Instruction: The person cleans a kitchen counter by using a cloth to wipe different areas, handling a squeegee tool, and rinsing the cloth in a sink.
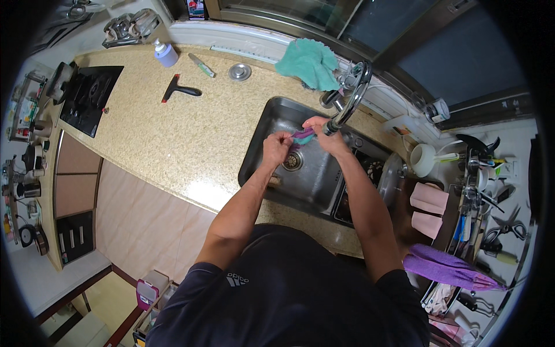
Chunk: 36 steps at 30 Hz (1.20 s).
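Over the stainless steel sink basin (284, 113), my left hand (276, 149) pinches one end of a small purple and teal item, apparently a cloth (302, 134). The other end is in my right hand (324, 133), so the item stretches between both hands. Just below it is the drain strainer (293, 161). The chrome faucet (356, 102) arches in from the upper right, and its spout end covers part of my right hand. I cannot tell whether water is running.
A teal towel (308, 64) lies behind the sink. Left along the counter (208, 130) are a metal drain stopper (239, 72), a knife (201, 65), a black-handled squeegee (181, 88) and a pump bottle (165, 54). Right of the basin are a glass lid (391, 178) and pink cloths (429, 198).
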Motion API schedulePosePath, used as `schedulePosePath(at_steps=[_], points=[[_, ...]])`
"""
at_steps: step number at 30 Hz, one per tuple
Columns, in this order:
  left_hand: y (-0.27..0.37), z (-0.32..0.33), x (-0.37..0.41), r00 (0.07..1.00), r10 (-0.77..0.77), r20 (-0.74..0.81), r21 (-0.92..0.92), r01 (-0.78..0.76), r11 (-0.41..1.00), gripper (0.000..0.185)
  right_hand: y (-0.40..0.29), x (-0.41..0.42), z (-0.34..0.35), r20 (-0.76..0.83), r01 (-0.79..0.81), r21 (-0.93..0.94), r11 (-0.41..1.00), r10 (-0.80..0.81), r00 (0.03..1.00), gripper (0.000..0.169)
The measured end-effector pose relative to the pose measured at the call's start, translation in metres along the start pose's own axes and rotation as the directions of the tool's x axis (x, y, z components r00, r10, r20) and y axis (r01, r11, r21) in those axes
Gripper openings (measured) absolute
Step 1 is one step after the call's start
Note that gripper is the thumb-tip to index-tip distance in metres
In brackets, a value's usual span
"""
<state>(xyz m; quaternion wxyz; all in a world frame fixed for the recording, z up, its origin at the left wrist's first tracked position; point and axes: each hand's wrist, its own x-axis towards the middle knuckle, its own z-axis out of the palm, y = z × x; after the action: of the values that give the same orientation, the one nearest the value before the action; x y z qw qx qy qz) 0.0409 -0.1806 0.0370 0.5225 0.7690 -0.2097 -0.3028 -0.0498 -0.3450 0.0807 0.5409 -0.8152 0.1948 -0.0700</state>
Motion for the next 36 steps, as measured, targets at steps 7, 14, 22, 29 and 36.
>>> schedulePosePath(at_steps=[7, 14, 22, 29, 36], points=[[0.013, 0.013, 0.013, 0.956, -0.006, 0.293, -0.556, 0.176, 0.812, 0.010, -0.012, -0.008, 0.006, -0.054, -0.189, 0.054, 0.980, 0.192, 0.980, 0.017], [0.030, -0.001, 0.002, 0.923, -0.176, 0.341, -0.586, 0.355, 0.728, 0.014, 0.005, -0.011, -0.011, -0.156, -0.155, 0.143, 0.977, 0.177, 0.972, 0.014], [0.001, 0.009, 0.012, 0.958, -0.070, 0.277, -0.485, 0.202, 0.851, 0.010, -0.019, -0.015, -0.015, -0.086, -0.202, 0.026, 0.979, 0.204, 0.975, 0.012], [0.022, 0.011, 0.020, 0.914, 0.102, 0.394, -0.438, 0.089, 0.894, 0.008, -0.013, -0.021, -0.015, -0.053, -0.154, -0.226, 0.962, 0.146, 0.988, 0.016], [0.008, 0.004, 0.019, 0.874, 0.109, 0.475, -0.026, -0.110, 0.994, 0.007, -0.023, -0.030, -0.020, -0.113, -0.227, -0.101, 0.969, 0.215, 0.970, 0.016]])
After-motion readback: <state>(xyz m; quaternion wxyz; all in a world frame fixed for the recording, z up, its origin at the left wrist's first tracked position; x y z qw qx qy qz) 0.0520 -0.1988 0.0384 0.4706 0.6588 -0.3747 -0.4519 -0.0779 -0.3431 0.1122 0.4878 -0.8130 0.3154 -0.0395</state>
